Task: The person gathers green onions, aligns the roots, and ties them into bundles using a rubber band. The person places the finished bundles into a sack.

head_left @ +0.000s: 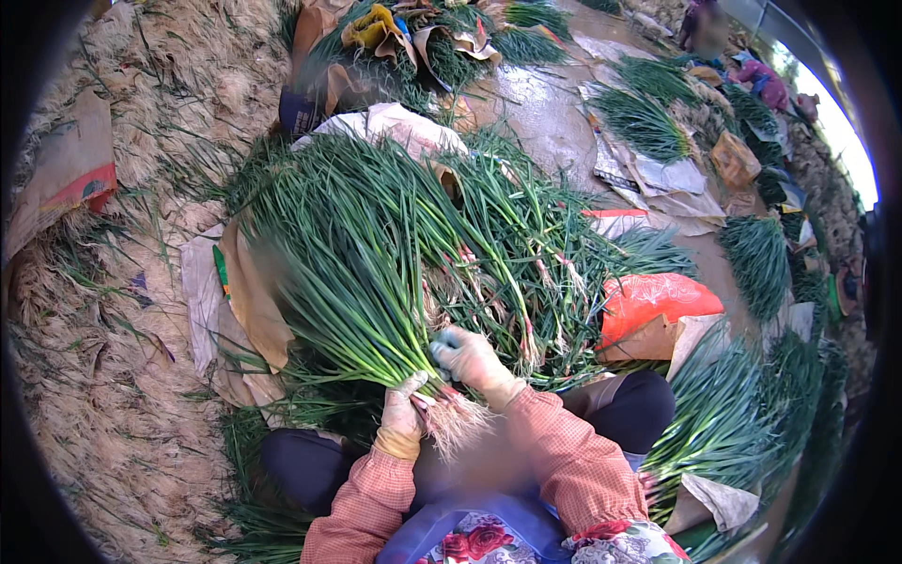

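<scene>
My left hand [404, 406], in a pale glove, is wrapped round the lower stems of a large bunch of green onions [362, 301]. The green leaves fan out away from me to the upper left. Reddish stem bases and pale stringy roots [456, 423] hang out on the near side of the grip, above my lap. At the right edge of the bunch is my gloved right hand [468, 357], fingers curled in beside the stems. Whatever it pinches is hidden. Loose green onions [526, 273] lie in a heap just beyond my right hand.
Trimmed roots and husks [141, 310] cover the ground at left. Paper sacking [254, 291] lies under the heap. An orange-red bag [658, 305] sits at right, above another green onion pile [714, 404]. Further bundles [639, 122] lie on wet ground; people are at far right.
</scene>
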A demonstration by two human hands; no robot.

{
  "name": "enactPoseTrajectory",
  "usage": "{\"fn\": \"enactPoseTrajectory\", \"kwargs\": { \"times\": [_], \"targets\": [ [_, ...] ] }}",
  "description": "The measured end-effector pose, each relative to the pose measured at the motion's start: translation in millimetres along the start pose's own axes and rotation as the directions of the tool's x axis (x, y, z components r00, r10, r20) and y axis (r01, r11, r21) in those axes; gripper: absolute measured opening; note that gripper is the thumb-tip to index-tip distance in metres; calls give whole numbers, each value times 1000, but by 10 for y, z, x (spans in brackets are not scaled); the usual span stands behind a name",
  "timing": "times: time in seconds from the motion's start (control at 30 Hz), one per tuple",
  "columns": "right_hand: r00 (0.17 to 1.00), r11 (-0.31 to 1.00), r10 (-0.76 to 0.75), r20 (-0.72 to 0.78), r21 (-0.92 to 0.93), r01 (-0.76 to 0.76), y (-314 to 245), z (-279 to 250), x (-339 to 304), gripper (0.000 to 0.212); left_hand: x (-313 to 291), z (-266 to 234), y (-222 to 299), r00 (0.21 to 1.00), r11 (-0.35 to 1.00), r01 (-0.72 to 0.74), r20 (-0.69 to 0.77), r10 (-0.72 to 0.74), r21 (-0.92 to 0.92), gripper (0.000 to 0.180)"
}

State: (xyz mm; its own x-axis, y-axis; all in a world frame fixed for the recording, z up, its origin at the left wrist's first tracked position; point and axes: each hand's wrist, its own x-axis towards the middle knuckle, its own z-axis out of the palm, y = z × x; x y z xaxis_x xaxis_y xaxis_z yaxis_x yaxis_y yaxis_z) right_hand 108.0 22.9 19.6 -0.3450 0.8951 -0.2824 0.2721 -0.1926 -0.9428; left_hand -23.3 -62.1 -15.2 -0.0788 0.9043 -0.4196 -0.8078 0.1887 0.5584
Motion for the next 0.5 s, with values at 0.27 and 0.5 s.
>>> {"fn": "enactPoseTrajectory", "kwargs": {
  "times": [0.27,0.5],
  "targets": [
    [930,739,-73,-359,607,292,-297,-693,1119,18,-68,-148,45,996,995,82,42,-79,-57,45],
    [980,687,44,-195,-706,-172,-188,-686,1465,37,-74,133,380,978,993,60,203,-38,-101,32]
  ]
}}
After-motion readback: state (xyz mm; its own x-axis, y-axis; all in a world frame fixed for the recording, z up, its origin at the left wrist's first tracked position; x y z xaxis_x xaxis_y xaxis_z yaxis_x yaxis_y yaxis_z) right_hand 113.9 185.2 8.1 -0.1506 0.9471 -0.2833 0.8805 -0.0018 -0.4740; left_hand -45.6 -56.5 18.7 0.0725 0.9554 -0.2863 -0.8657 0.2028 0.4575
